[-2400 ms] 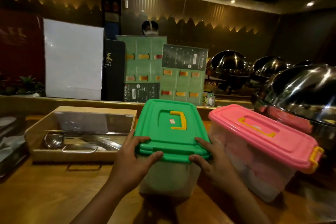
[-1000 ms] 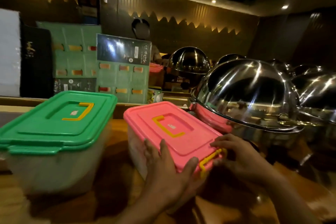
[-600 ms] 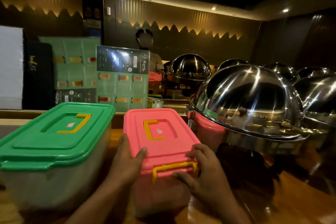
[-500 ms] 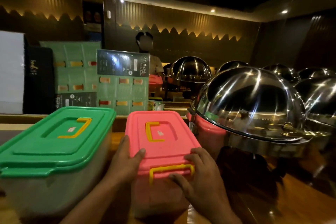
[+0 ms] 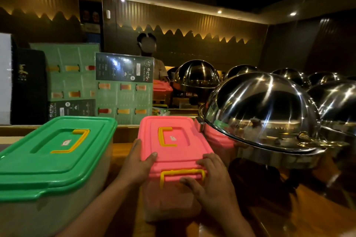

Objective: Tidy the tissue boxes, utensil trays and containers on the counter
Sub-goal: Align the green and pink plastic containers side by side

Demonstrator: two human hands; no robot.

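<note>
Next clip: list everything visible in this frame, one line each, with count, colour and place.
pink-lidded container: one, pink lid with yellow handle and latch, centre of counter, under both hands
green-lidded container: one, green lid with yellow handle, left of the pink one, apart from it
chafing dish domes: several, polished steel, right side and receding behind
menu boards: at least two, green and black, standing behind the containers
second pink container: one, far background by a person
counter: one, brown wood
left hand: on the pink lid's left edge
right hand: at the near latch
</note>
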